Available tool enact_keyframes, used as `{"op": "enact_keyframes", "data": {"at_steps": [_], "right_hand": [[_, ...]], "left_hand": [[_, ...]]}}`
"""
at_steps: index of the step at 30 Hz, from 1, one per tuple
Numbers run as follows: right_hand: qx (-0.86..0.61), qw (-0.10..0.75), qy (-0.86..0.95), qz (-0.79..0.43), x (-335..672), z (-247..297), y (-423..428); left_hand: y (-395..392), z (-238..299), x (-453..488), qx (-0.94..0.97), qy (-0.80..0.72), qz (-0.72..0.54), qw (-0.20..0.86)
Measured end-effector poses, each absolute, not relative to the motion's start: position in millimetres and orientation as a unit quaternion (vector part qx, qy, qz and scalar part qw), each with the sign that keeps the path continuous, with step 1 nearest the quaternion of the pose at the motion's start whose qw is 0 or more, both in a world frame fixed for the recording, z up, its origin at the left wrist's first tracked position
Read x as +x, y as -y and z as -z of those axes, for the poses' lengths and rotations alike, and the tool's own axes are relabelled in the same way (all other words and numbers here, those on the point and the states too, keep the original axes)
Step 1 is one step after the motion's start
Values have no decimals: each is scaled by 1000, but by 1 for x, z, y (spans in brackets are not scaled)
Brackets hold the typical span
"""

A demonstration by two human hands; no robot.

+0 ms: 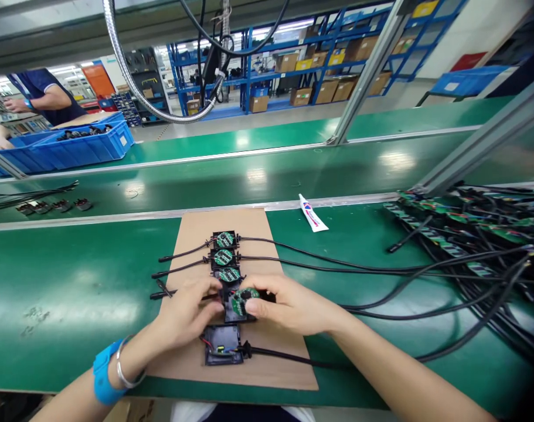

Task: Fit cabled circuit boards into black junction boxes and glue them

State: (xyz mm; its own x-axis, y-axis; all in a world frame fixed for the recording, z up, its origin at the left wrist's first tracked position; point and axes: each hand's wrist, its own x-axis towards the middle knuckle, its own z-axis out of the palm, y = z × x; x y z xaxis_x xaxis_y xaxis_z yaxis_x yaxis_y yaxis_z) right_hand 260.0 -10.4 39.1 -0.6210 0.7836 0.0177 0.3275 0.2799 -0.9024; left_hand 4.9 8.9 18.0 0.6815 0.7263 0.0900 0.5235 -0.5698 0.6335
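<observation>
Right now, a round green circuit board (239, 303) is pinched in the bare right hand (288, 303), above a square black plastic housing (237, 317) that both hands partly hide. The left hand (188, 310) curls at the housing's left edge; whether it grips anything, I cannot tell. Beneath spreads a smooth tan cardboard sheet (278, 357), bearing an open black casing (223, 337) near. Rubbery black cables (319, 259) run right, toward a tangled heap (478, 228).

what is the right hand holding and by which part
The right hand holds a round green circuit board by its right-hand edge, between thumb and fingers.
</observation>
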Motion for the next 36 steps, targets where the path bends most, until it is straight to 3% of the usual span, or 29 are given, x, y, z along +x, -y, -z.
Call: {"op": "enact_keyframes", "data": {"at_steps": [4, 11, 15, 18, 22, 24, 30, 36], "right_hand": [[-437, 269, 724, -461, 274, -26, 12], [-499, 183, 797, -288, 282, 4, 24], [-494, 184, 835, -158, 274, 14, 29], [-488, 206, 842, -100, 275, 8, 43], [-456, 163, 857, -177, 279, -1, 72], [-438, 149, 861, -211, 280, 0, 82], [-435, 163, 859, -214, 277, 9, 84], [-445, 147, 866, -173, 278, 18, 74]], "left_hand": [[-15, -28, -7, 874, -375, -126, 284], [-6, -8, -6, 916, -383, -14, 119], [-6, 1, -4, 919, -392, -25, 39], [0, -7, -17, 918, -383, -63, 76], [17, -15, -44, 909, -338, -17, 244], [24, -13, -54, 907, -328, -26, 263], [39, 0, -65, 919, -324, -65, 217], [41, 16, -51, 926, -361, -81, 70]]}}
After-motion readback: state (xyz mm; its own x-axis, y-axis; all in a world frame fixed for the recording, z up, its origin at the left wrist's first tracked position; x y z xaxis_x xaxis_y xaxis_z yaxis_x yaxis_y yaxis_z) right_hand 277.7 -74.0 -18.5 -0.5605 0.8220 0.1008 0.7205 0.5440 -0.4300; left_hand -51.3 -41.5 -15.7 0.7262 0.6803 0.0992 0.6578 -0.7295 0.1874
